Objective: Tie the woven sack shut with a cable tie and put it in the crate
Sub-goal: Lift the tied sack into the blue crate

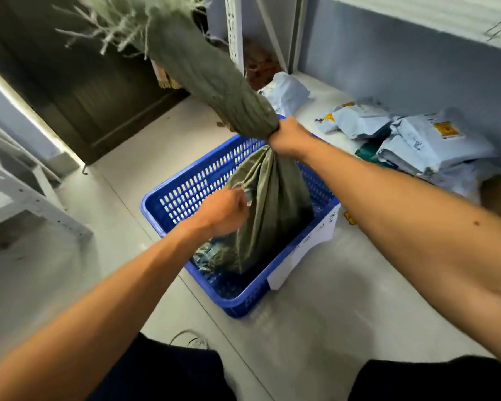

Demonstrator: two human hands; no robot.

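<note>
Sack (269, 204) already stands in the crate (191, 186) at 12 o'clock; fingers of my right hand (287, 137) clench its neck, left hand (223, 212) pinches its side; no tie visible, so tying's still to do I reckon

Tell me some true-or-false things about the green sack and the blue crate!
1. The right hand grips the twisted neck of the green woven sack. True.
2. The sack lies flat on the floor outside the blue crate. False: its bottom sits inside the crate.
3. Grey mailer parcels lie beyond the crate, on the right. True.
4. The left hand rests on the floor. False: it pinches the sack's side.
</note>
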